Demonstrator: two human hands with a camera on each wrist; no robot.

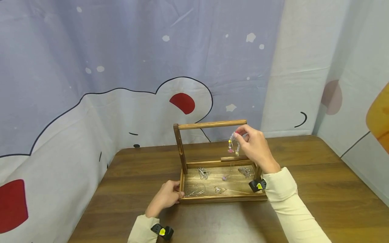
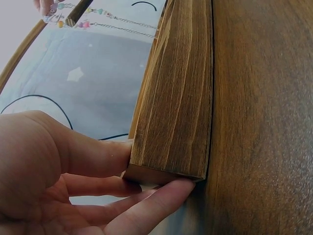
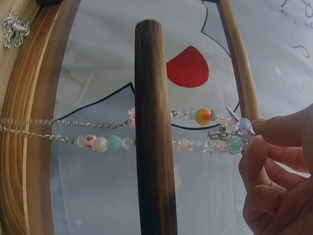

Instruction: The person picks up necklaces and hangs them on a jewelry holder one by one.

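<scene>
My right hand [image 1: 253,145] pinches a necklace [image 1: 230,143] of pastel beads and silver chain between thumb and fingertips, high over a wooden jewelry stand [image 1: 209,125]. Its chain [image 3: 44,125] hangs toward the stand's tray [image 1: 223,199]. In the right wrist view, a short dark rod [image 3: 156,122] crosses in front of the beads, one strand above the other. At the tray's near left corner, my left hand [image 1: 167,195] grips the frame. The left wrist view has the thumb at the top edge and fingertips [image 2: 176,188] at the underside of the wood.
Inside the tray lie silver chains [image 1: 203,173], another chain heap [image 1: 244,172], a pale ornament [image 1: 218,190] and thin silver pieces [image 1: 194,192]. A purple bead cluster [image 1: 224,178] sits mid-tray. Behind the brown table [image 1: 136,172] hangs a printed curtain [image 1: 121,50].
</scene>
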